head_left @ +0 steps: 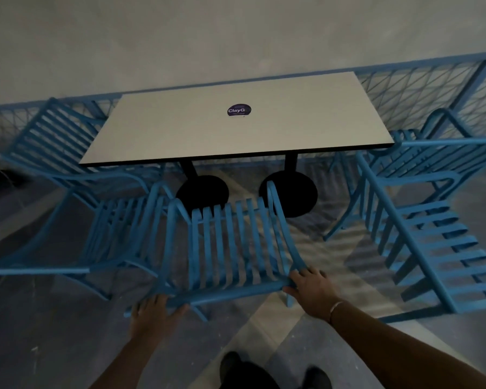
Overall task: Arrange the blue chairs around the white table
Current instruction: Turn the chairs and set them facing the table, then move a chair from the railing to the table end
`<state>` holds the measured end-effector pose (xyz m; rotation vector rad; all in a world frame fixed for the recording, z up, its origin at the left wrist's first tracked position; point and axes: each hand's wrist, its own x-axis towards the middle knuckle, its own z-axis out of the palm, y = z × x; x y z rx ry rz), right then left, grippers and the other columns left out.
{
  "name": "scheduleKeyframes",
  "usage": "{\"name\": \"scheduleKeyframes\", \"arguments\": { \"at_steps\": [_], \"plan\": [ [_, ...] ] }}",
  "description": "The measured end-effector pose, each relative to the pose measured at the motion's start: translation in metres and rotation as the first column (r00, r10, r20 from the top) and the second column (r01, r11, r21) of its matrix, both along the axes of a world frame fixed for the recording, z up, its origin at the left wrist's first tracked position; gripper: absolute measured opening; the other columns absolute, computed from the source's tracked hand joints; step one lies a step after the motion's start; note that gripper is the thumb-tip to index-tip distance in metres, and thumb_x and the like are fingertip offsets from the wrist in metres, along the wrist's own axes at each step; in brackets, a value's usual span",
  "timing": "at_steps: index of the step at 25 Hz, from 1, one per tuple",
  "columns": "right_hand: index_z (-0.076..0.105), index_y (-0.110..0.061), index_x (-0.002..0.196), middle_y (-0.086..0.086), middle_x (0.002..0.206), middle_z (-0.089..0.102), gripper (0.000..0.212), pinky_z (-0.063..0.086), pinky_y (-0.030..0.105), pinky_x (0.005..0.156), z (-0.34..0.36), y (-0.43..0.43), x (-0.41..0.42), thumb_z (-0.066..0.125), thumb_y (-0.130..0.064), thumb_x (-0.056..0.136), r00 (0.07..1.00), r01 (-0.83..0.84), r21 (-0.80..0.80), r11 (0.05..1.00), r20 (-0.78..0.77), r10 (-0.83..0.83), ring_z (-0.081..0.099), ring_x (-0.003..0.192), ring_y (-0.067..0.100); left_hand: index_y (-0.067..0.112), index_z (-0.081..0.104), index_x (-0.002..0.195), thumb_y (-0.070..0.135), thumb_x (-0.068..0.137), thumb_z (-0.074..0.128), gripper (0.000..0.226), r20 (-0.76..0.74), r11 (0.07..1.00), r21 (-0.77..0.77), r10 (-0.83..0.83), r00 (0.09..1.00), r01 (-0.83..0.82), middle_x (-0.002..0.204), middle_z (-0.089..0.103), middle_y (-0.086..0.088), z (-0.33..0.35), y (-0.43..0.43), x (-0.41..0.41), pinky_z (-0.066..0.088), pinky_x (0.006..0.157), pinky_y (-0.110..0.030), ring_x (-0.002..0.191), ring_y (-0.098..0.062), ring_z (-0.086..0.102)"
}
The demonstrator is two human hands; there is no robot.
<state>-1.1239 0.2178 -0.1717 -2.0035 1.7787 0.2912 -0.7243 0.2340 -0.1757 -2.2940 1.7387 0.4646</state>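
Note:
A white rectangular table (236,127) with a round purple sticker (239,110) stands on two black round-footed legs. In front of it, a blue slatted chair (230,245) faces the table. My left hand (155,310) grips the left end of its top back rail, and my right hand (309,284) grips the right end. Another blue chair (76,220) stands close on the left, one more (54,141) at the table's left end. At the right end stand two blue chairs, one near (432,248) and one far (438,153).
A blue wire-mesh railing (421,88) runs behind the table against a grey wall. The floor (320,248) is grey concrete with light patches. My dark shoes (264,372) show at the bottom edge.

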Motion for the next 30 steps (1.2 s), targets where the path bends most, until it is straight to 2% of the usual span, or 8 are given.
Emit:
{"name": "scheduleKeyframes", "arguments": {
  "at_steps": [3,6,8,11,16,24,27,30],
  "plan": [
    [0.045,-0.025,0.136,0.004,0.136,0.055,0.053,0.041,0.043,0.102,-0.003,0.001,-0.006,0.03,-0.061,0.099,0.999,-0.033,0.031,0.999,-0.029,0.034,0.043,0.129,0.029,0.018,0.068,0.108,0.089,0.076,0.014,0.094,0.05,0.999,-0.022,-0.023,0.998,0.024,0.11,0.068,-0.007,-0.013,0.012,-0.009,0.034,0.106,-0.06,0.11,-0.034,0.061],
    [0.039,-0.025,0.142,0.005,0.137,0.052,0.049,0.042,0.042,0.102,-0.011,0.01,-0.009,0.035,-0.053,0.102,0.998,-0.043,0.022,0.999,-0.054,0.044,0.042,0.128,0.029,0.009,0.067,0.088,0.085,0.083,0.003,0.099,0.015,0.999,0.013,-0.037,0.999,0.037,0.088,0.066,-0.014,-0.033,0.019,-0.008,0.04,0.092,-0.07,0.087,-0.041,0.064],
    [0.042,-0.026,0.141,0.007,0.132,0.053,0.048,0.046,0.042,0.097,-0.009,0.0,-0.009,0.038,-0.052,0.101,0.998,-0.032,-0.013,0.999,-0.06,0.031,0.046,0.124,0.03,0.009,0.065,0.088,0.085,0.081,0.016,0.09,0.016,0.999,0.022,-0.035,0.999,0.035,0.089,0.064,-0.014,-0.036,0.003,-0.007,0.04,0.092,-0.07,0.088,-0.041,0.063],
    [0.051,-0.025,0.132,0.009,0.118,0.057,0.046,0.051,0.043,0.086,-0.019,-0.029,0.0,0.036,-0.052,0.097,0.996,-0.033,-0.039,0.999,-0.082,0.03,0.052,0.108,0.031,0.013,0.065,0.097,0.076,0.075,0.037,0.073,0.053,0.995,0.068,-0.073,0.996,0.069,0.099,0.065,-0.013,-0.028,-0.043,0.001,0.035,0.1,-0.066,0.1,-0.039,0.061],
    [0.036,-0.026,0.142,0.009,0.13,0.046,0.048,0.047,0.046,0.097,-0.034,-0.079,0.009,0.027,-0.05,0.101,0.998,-0.012,0.108,0.994,-0.059,0.018,0.041,0.119,0.034,0.025,0.044,0.135,0.075,0.091,0.036,0.067,0.109,0.981,0.179,-0.089,0.99,0.068,0.143,0.045,-0.004,-0.009,-0.102,0.006,0.011,0.118,-0.051,0.139,-0.028,0.035],
    [0.032,-0.028,0.149,0.006,0.134,0.049,0.057,0.043,0.04,0.103,-0.03,-0.086,0.017,0.04,-0.056,0.1,0.991,0.091,0.091,0.992,0.09,-0.1,0.041,0.119,0.028,0.029,0.046,0.138,0.083,0.085,0.029,0.077,0.081,0.985,0.125,-0.13,0.988,0.119,0.142,0.049,-0.002,-0.001,-0.109,0.019,0.018,0.118,-0.048,0.137,-0.024,0.04],
    [0.044,-0.026,0.14,0.007,0.133,0.053,0.05,0.033,0.034,0.104,-0.018,-0.101,0.018,0.042,-0.055,0.1,0.99,0.056,0.114,0.992,0.122,-0.07,0.043,0.118,0.027,0.024,0.041,0.146,0.085,0.084,0.025,0.088,0.052,0.956,0.256,-0.158,0.986,0.14,0.15,0.042,-0.007,0.009,-0.128,0.021,0.025,0.116,-0.049,0.14,-0.028,0.037],
    [0.056,-0.028,0.13,0.006,0.132,0.056,0.041,0.037,0.034,0.102,-0.012,-0.101,0.013,0.049,-0.053,0.098,0.976,0.087,0.143,0.986,0.186,-0.114,0.046,0.119,0.027,0.017,0.04,0.148,0.08,0.088,0.034,0.088,-0.11,0.948,0.289,-0.107,0.988,0.135,0.151,0.044,-0.01,0.017,-0.134,0.006,0.036,0.111,-0.045,0.136,-0.03,0.044]
  ]
}}
